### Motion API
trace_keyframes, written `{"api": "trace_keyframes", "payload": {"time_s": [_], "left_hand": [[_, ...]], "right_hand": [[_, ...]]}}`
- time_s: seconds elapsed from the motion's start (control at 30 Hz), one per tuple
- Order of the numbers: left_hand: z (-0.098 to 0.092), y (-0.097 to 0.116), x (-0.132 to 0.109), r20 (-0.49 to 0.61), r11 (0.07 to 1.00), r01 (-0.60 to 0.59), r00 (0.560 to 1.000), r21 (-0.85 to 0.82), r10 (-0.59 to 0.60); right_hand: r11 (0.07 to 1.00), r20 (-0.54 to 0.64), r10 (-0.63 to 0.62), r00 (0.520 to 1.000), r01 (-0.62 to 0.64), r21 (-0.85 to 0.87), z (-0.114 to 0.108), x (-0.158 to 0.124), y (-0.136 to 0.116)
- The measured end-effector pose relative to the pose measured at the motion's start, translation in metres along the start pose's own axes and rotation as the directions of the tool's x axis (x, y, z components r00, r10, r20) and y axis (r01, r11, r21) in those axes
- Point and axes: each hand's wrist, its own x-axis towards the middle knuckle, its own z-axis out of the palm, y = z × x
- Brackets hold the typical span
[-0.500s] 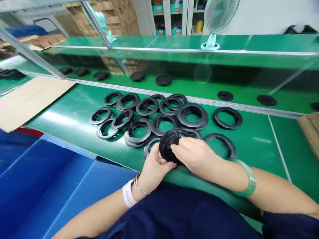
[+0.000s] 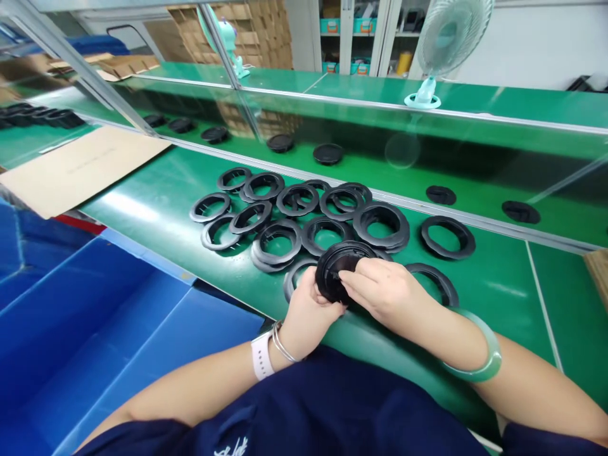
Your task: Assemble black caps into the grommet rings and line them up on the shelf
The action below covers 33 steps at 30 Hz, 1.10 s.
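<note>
A round black plastic part (image 2: 331, 272), a ring with a disc-like centre, is tilted up above the bench close to my body. My left hand (image 2: 310, 316) grips its lower left edge, thumb and fingers closed round the rim. My right hand (image 2: 392, 288) is closed, with the fingertips pressed against the inner face; whether they pinch a small piece there is hidden. Just beyond my hands lie several loose black rings (image 2: 380, 242), some overlapping or stacked. One ring (image 2: 449, 288) is partly covered by my right forearm.
Black discs (image 2: 327, 153) lie spaced along the strip behind the metal rail. A teal fan (image 2: 424, 95) stands on the raised shelf. At left are a cardboard sheet (image 2: 90, 168) and a blue bin (image 2: 118, 316). The green bench (image 2: 503, 316) extends to the right.
The view has shifted, so the scene sits further right in the picture. Both hands keep their hold on the round part, with little change in pose.
</note>
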Motion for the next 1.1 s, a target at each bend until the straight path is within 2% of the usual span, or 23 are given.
{"api": "trace_keyframes", "payload": {"time_s": [0.2,0.43,0.7,0.9,1.1], "left_hand": [[0.006,0.000,0.004,-0.001,0.989,0.052,0.999,-0.139,-0.053],[0.005,-0.005,0.001,0.026,0.989,0.035,0.999,-0.140,-0.032],[0.003,0.003,0.004,0.028,0.996,0.045,0.999,-0.076,-0.043],[0.004,0.007,0.003,0.041,0.995,0.074,0.997,-0.068,-0.071],[0.000,0.005,0.002,0.058,0.997,0.048,0.997,-0.058,-0.044]], "right_hand": [[0.989,0.038,-0.122,0.992,0.125,-0.083,-0.005,0.004,-0.006],[0.995,0.045,-0.005,0.999,0.001,0.104,-0.002,0.003,0.010],[0.997,0.049,-0.078,0.996,0.078,-0.011,-0.004,0.004,0.009],[0.999,0.156,-0.012,0.988,0.007,0.032,-0.001,0.002,0.015],[0.988,0.144,0.057,0.988,-0.076,0.133,0.006,-0.001,0.019]]}}
